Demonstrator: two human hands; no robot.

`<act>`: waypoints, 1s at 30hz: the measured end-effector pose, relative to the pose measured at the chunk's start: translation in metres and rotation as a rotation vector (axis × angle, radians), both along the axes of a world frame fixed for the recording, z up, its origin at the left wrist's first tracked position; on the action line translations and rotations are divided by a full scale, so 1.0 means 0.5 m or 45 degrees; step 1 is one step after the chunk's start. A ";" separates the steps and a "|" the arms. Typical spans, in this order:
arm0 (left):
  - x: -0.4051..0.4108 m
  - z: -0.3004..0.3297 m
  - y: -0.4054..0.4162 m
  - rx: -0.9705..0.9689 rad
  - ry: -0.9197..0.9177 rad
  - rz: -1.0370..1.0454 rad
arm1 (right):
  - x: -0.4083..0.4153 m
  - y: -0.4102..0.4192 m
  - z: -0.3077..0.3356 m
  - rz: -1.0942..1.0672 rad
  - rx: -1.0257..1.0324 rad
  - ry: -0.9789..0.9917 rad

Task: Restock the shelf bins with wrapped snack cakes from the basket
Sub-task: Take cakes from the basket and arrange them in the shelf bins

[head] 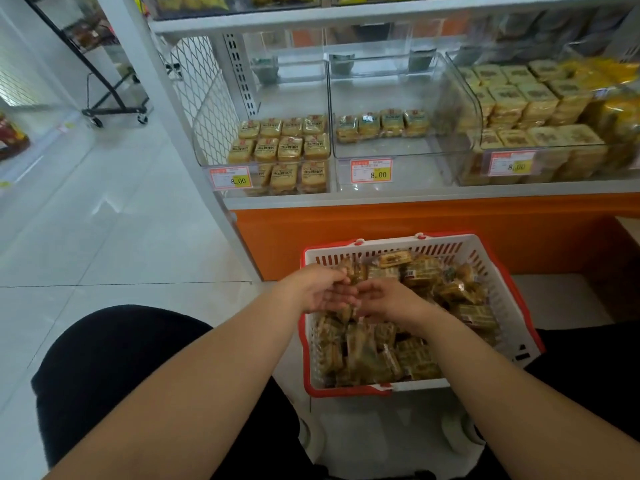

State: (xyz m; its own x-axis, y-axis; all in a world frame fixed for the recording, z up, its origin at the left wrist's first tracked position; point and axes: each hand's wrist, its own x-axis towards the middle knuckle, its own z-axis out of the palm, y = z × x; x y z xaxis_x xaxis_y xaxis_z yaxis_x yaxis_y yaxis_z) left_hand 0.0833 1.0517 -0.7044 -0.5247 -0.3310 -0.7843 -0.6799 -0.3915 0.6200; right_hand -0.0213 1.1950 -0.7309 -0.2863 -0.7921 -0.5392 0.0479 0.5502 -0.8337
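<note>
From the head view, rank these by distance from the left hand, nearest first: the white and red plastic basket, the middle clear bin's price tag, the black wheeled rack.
From the left hand:
1. White and red plastic basket, directly under the hand, on the floor.
2. Middle clear bin's red and yellow price tag, up ahead on the shelf front.
3. Black wheeled rack, far off to the left across the floor.

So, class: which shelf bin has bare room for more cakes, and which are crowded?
The middle bin has bare floor in front of its single back row, up to its price tag. The left bin and right bin are crowded.
</note>
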 end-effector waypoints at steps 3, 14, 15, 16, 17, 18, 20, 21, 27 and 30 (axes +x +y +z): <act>0.002 -0.035 0.023 -0.184 -0.141 -0.209 | 0.005 0.007 -0.030 0.107 0.114 0.273; 0.023 -0.181 0.107 -0.432 -0.392 -0.761 | 0.018 0.034 -0.089 0.618 0.571 0.565; 0.024 -0.188 0.115 -0.428 -0.415 -0.738 | 0.012 0.037 -0.096 0.610 0.582 0.508; 0.024 -0.195 0.118 -0.445 -0.428 -0.727 | 0.006 0.039 -0.102 0.573 0.574 0.417; 0.022 -0.198 0.117 -0.473 -0.446 -0.727 | 0.001 0.039 -0.105 0.500 0.558 0.303; 0.019 -0.205 0.111 -0.507 -0.457 -0.741 | -0.003 0.039 -0.103 0.409 0.534 0.214; 0.010 -0.202 0.095 -0.568 -0.461 -0.788 | -0.012 0.034 -0.096 0.244 0.477 0.148; 0.004 -0.190 0.087 -0.574 -0.457 -0.804 | -0.019 0.032 -0.093 0.190 0.450 0.131; -0.061 -0.059 0.029 -0.711 -0.202 -0.810 | -0.099 0.024 0.021 0.164 0.160 0.131; -0.109 0.051 0.011 -0.683 0.025 -0.576 | -0.140 0.021 0.108 0.092 -0.037 0.185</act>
State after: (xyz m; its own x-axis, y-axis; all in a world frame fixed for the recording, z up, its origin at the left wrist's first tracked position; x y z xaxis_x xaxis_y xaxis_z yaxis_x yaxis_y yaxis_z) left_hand 0.0290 1.0571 -0.6787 -0.7146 -0.4154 -0.5629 -0.6907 0.2908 0.6621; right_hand -0.0911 1.2054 -0.6767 -0.3014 -0.8280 -0.4728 -0.1128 0.5233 -0.8446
